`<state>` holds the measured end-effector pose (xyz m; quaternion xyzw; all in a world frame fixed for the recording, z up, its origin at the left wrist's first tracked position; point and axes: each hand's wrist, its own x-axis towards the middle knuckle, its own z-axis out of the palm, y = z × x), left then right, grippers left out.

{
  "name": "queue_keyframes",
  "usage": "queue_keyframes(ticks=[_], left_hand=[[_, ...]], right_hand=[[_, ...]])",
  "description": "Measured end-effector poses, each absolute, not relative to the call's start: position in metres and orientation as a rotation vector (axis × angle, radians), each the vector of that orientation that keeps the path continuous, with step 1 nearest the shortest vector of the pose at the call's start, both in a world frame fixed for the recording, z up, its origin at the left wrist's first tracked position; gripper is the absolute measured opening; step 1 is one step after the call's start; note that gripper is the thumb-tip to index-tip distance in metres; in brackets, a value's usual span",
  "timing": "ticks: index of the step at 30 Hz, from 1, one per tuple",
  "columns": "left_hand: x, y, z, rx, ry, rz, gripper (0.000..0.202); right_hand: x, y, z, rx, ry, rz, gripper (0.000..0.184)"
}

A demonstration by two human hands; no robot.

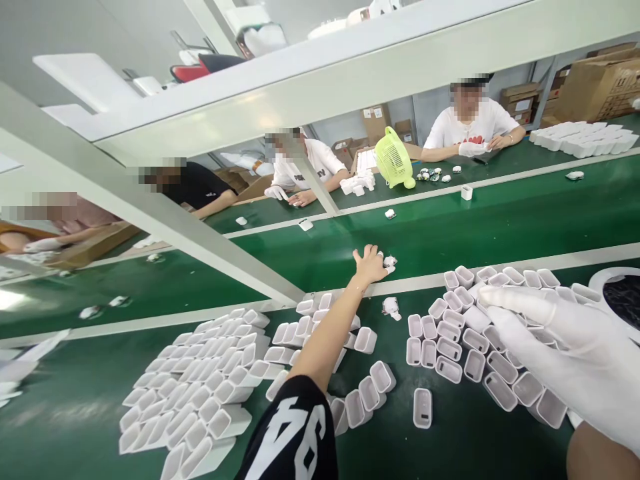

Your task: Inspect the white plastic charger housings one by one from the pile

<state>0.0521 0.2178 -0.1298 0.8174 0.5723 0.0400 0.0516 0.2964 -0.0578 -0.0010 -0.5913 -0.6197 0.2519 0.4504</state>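
Note:
My left hand, bare, reaches over the green conveyor belt with its fingers spread. Right beside its fingertips is a small white part with what looks like a circuit board. A similar white piece lies on the bench just below that hand. On the right, my right hand wears a white glove and hovers over a cluster of open white plastic cases. Its thumb and finger come together at the tips; whatever they pinch blends with the white cases behind.
Many white cases stand in rows at the left. One case stands apart near the front. A metal post slants across the left. Co-workers sit beyond the belt, near a green fan. A round white container sits at right.

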Motion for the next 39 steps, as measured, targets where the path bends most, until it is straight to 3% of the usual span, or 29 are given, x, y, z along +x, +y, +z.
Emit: queue_keyframes(ticks=[6,12,17,19,22,30,39], left_hand=[[0.078,0.203,-0.113,2.484,1.627,0.276,0.021],[0.096,0.134,-0.045,2.53,1.103,0.54,0.033],[0.114,0.091,-0.018,2.404,0.675,0.788,0.039],[0.12,0.092,-0.02,2.297,0.534,0.821,0.044],[0.127,0.116,-0.035,2.314,0.611,0.557,0.051],[0.139,0.172,-0.112,2.45,0.992,0.033,0.043],[0.157,0.156,-0.141,2.476,0.962,0.14,0.034]], right_hand=[[0.286,-0.042,0.007,-1.744,-1.659,0.356,0.029],[0.266,-0.003,-0.009,-1.562,-1.266,0.682,0.058],[0.259,0.002,-0.012,-1.468,-1.075,0.754,0.042],[0.262,0.0,-0.01,-1.341,-0.968,0.775,0.037],[0.271,0.0,-0.007,-1.107,-0.817,0.744,0.032],[0.288,-0.013,0.004,-0.919,-0.738,0.527,0.018],[0.287,-0.012,0.007,-0.965,-0.684,0.631,0.024]])
